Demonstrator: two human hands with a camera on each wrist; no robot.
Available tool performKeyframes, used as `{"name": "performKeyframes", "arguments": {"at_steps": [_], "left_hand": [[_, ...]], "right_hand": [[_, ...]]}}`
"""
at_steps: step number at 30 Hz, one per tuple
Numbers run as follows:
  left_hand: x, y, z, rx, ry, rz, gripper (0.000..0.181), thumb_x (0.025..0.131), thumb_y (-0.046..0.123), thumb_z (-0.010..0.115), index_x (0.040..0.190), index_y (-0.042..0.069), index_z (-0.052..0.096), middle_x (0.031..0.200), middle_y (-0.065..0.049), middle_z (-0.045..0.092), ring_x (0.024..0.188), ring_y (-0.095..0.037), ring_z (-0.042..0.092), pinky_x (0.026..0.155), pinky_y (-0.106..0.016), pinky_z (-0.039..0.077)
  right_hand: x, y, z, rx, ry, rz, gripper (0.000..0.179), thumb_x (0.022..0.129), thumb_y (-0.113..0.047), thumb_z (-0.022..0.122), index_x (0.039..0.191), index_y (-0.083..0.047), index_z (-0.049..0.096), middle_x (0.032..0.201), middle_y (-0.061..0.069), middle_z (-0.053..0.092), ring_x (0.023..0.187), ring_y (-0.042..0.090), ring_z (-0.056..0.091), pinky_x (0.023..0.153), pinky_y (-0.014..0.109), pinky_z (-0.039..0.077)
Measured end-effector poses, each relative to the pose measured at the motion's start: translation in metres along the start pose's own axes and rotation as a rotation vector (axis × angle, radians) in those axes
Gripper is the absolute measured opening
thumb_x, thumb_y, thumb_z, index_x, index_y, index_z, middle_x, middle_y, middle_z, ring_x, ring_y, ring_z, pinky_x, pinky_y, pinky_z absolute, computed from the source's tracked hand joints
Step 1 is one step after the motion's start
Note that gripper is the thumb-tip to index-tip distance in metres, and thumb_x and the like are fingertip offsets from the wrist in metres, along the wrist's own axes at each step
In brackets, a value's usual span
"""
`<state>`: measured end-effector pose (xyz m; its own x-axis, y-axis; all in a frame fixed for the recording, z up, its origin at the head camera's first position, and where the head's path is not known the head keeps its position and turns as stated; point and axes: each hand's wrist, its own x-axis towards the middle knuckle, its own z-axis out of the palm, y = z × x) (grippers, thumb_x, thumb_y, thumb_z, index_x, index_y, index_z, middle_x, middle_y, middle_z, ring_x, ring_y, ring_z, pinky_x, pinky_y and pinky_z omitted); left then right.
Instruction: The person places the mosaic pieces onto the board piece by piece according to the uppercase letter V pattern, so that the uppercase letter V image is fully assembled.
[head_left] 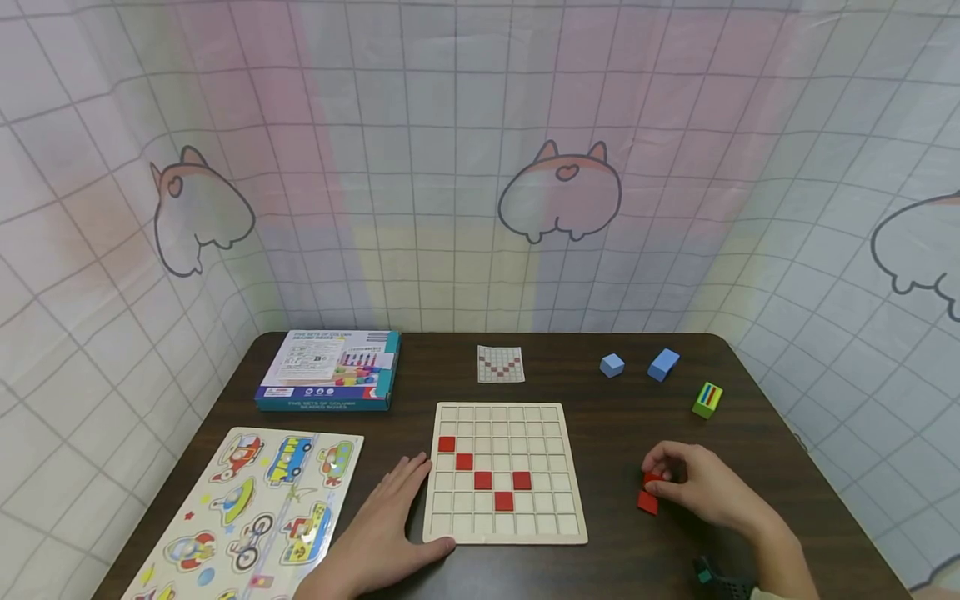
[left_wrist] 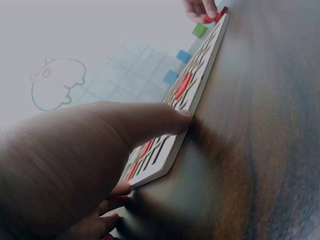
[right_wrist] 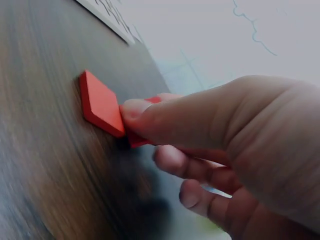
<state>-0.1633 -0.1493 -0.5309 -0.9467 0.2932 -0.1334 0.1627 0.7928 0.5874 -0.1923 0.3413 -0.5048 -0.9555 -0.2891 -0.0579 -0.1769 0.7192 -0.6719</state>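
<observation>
A pale wooden grid board (head_left: 539, 463) lies in front, with several red square tiles (head_left: 504, 501) set in its cells, some in a diagonal line. My left hand (head_left: 378, 525) rests at its left side, fingertips at the left edge and thumb by the near corner. In the left wrist view the thumb (left_wrist: 160, 119) lies against the board's rim. To the right of the board, my right hand (head_left: 701, 487) pinches a red tile (right_wrist: 138, 140) between thumb and fingers, partly hidden by them. A second red tile (right_wrist: 102, 105) lies on the table right beside the thumb tip.
Behind the board lies a small pattern card (head_left: 501, 364) with a grid and red squares. Two blue blocks (head_left: 612, 365) and a green striped block (head_left: 707, 400) are at the back right. A boxed set (head_left: 330, 371) and a picture puzzle board (head_left: 247, 517) occupy the left side.
</observation>
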Motion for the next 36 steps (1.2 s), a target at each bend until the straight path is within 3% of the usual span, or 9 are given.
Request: {"name": "performKeyframes", "arguments": {"at_steps": [9,22,36], "left_hand": [[0.000,0.000,-0.002,-0.004,0.007,-0.002,0.119,0.080,0.077,0.085,0.174,0.021,0.038,0.182,-0.001,0.035,0.174,-0.034,0.022,0.139,-0.067,0.024],[-0.001,-0.002,0.000,0.002,0.001,-0.008,0.120,0.079,0.079,0.084,0.174,0.021,0.038,0.182,-0.001,0.035,0.174,-0.034,0.022,0.139,-0.066,0.024],[-0.002,0.001,-0.002,-0.015,-0.013,-0.024,0.121,0.079,0.076,0.086,0.175,0.021,0.037,0.183,-0.001,0.034,0.174,-0.035,0.021,0.139,-0.068,0.024]], "right_hand": [[0.021,-0.022,0.006,-0.034,0.050,0.012,0.013,0.099,-0.029,0.086,0.107,-0.022,0.078,0.092,-0.008,0.072,0.083,0.009,0.064,0.073,0.025,0.055],[0.043,-0.030,0.014,-0.045,0.110,-0.029,0.009,0.099,-0.026,0.086,0.106,-0.026,0.080,0.091,-0.009,0.073,0.084,0.010,0.064,0.074,0.025,0.055],[0.063,-0.048,0.032,0.004,0.068,-0.074,0.007,0.100,-0.023,0.085,0.106,-0.023,0.080,0.096,-0.010,0.075,0.085,0.011,0.067,0.075,0.025,0.056]]}}
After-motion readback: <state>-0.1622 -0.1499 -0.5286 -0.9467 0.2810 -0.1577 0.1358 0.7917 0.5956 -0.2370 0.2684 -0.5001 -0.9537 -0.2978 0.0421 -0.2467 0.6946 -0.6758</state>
